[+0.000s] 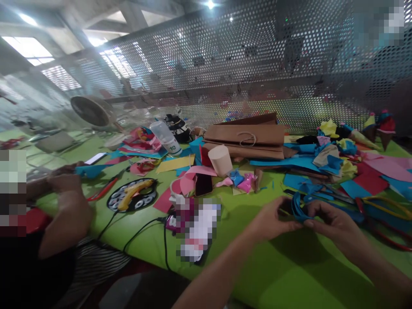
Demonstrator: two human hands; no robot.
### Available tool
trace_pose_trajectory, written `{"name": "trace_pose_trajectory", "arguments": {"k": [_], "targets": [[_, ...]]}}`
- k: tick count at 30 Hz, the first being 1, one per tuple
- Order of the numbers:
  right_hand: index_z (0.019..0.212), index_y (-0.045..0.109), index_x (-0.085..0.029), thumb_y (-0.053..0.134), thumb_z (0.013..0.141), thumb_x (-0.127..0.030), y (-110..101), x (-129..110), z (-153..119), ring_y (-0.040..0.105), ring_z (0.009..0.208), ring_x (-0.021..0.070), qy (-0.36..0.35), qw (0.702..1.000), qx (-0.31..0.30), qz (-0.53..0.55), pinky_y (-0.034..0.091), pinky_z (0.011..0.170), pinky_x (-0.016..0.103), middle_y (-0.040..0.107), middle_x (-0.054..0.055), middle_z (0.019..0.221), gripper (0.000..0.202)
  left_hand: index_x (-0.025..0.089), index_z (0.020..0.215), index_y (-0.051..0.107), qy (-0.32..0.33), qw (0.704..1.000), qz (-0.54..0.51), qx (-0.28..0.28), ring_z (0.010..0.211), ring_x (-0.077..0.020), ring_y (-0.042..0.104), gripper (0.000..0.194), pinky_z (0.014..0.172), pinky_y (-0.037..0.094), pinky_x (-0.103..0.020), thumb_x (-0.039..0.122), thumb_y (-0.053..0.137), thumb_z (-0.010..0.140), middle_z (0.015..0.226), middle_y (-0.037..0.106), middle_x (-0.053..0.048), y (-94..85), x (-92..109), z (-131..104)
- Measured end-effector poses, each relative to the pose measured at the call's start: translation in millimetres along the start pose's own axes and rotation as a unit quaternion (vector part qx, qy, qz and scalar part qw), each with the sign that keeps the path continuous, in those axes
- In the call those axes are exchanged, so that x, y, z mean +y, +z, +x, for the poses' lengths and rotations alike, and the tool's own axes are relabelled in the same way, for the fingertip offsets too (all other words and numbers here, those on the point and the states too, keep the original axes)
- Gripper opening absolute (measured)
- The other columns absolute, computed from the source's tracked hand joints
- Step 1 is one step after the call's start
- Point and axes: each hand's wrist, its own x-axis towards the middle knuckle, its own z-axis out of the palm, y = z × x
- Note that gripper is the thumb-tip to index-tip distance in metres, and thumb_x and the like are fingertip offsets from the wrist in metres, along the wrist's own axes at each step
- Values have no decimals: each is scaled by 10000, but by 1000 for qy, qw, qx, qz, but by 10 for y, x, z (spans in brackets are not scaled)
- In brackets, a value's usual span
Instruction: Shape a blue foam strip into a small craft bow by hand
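A curled blue paper strip point(300, 209), bent into loops, is held between my two hands above the green table. My left hand point(273, 218) pinches its left and lower side with fingers and thumb. On the other side, my right hand point(331, 221) grips the strip's lower right edge, thumb near the left fingertips. Just behind the hands lie blue paper scraps point(299, 182) and scissors with a yellow and red handle point(391, 208).
A phone point(201, 231) with a lit screen and a yellow glue gun point(135, 194) lie to the left, cables hanging over the edge. Brown paper point(247, 139), a white roll point(220, 159) and a bottle point(165, 137) stand behind. Another person's arm point(66, 210) is at far left.
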Motion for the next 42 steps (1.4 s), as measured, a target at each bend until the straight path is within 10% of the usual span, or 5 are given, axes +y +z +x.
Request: {"name": "trace_pose_trajectory", "arguments": {"k": [11, 35, 42], "targets": [[872, 737, -261, 629, 928, -488, -43, -194, -2, 598, 874, 223, -36, 996, -47, -69, 422, 802, 349, 654, 26, 894, 258, 147, 1128, 647, -2, 999, -20, 25, 947, -240, 658, 568, 890, 517, -380, 415, 885, 688, 1015, 705, -91, -19, -32, 16], [691, 617, -229, 773, 782, -530, -2, -155, 34, 522, 727, 182, -5, 1000, 18, -19, 399, 687, 308, 559, -17, 729, 351, 157, 1250, 654, -11, 999, 30, -6, 1094, -307, 664, 647, 1009, 502, -448, 404, 883, 697, 1162, 722, -120, 25, -31, -8], [927, 726, -248, 707, 849, -541, -67, -149, 6, 581, 835, 214, 27, 999, -17, -7, 453, 727, 322, 658, 17, 865, 303, 150, 1213, 667, -19, 999, -41, 5, 1081, -296, 681, 579, 1024, 501, -466, 388, 869, 724, 1142, 736, -124, 20, -57, 6]]}}
